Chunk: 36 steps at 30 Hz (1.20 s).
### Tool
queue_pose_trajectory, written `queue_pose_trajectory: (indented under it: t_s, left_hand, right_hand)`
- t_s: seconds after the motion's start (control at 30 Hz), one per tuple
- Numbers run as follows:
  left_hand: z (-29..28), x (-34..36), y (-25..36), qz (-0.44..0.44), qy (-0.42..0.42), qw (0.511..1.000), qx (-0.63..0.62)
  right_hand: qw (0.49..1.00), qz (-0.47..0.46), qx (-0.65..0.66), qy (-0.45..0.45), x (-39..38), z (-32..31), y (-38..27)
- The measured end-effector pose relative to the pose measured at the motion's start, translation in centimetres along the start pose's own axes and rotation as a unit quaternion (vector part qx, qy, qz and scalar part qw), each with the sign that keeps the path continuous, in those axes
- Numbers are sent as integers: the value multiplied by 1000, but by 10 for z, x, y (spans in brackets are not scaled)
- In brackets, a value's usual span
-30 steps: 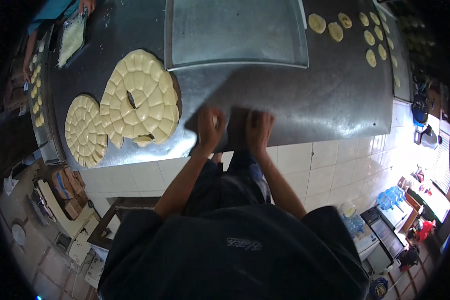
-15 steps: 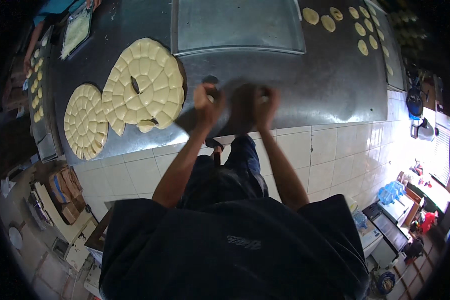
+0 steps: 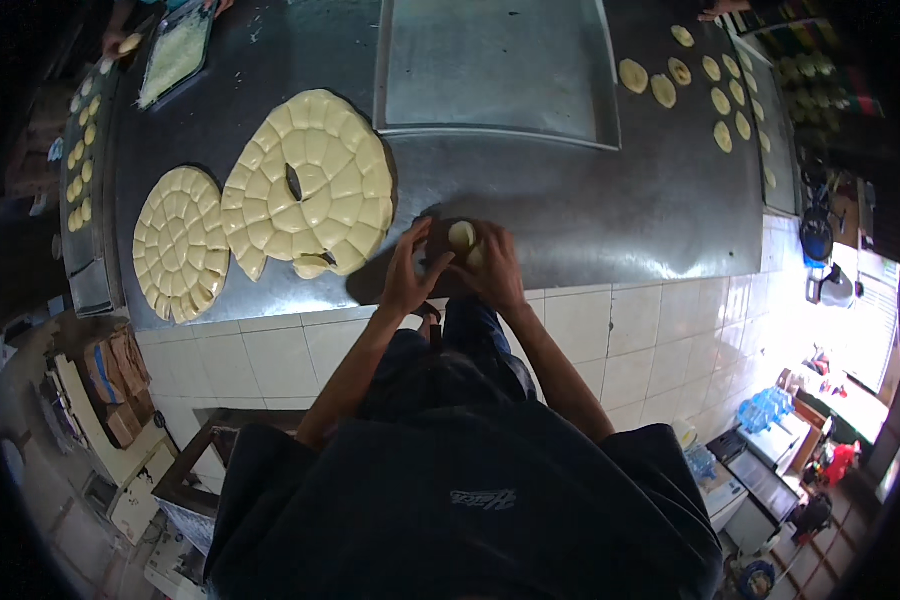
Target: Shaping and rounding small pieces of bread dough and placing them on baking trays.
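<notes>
Two small pale dough balls lie close together at the metal worktable's near edge, between my hands. The upper dough ball (image 3: pixel 462 236) shows most clearly; the other dough ball (image 3: pixel 475 256) is partly covered by fingers. My right hand (image 3: pixel 494 268) curls around them from the right, its fingers bent over the dough. On the left, my left hand (image 3: pixel 408 272) is open, fingers apart and thumb stretched toward the right hand, with nothing in it. Left of it sit a large scored slab of dough (image 3: pixel 320 170) and a smaller scored dough round (image 3: pixel 178 240).
A shallow metal tray (image 3: pixel 500 135) lies on the far side of the worktable (image 3: pixel 650 220). Flat dough discs (image 3: pixel 663 92) are spread at the right. A tray of white shreds (image 3: pixel 175 55) stands far left. Other people's hands (image 3: pixel 720 10) show at the far edges.
My hands, earlier apart and blurred with a dough ball at each, have come together at the table edge. The left hand has opened and the dough balls now lie side by side.
</notes>
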<state>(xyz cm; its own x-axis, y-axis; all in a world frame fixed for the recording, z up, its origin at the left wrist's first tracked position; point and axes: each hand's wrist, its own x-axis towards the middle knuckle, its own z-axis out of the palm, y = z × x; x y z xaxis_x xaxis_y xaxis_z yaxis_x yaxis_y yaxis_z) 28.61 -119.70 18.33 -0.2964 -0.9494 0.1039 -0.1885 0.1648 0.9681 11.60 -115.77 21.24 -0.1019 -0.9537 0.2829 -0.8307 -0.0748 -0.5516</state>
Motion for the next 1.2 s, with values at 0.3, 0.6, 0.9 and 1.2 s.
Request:
queue_pose_trajectory:
  t_s: [0.3,0.6,0.9,1.2]
  left_hand:
    - [-72,-47,12,-148,332,926,106]
    - [-92,-64,1,-283,453,834,137]
    - [-148,-124,-48,-243,417,868,114]
    - [-226,-217,-21,-260,501,821,85]
  right_hand:
    - [977,61,158,128,203,66,-21]
    - [976,159,41,140,253,116,-49]
    - [902,-281,3,-329,67,106,-123]
    - [828,-224,390,-334,-29,58,-234]
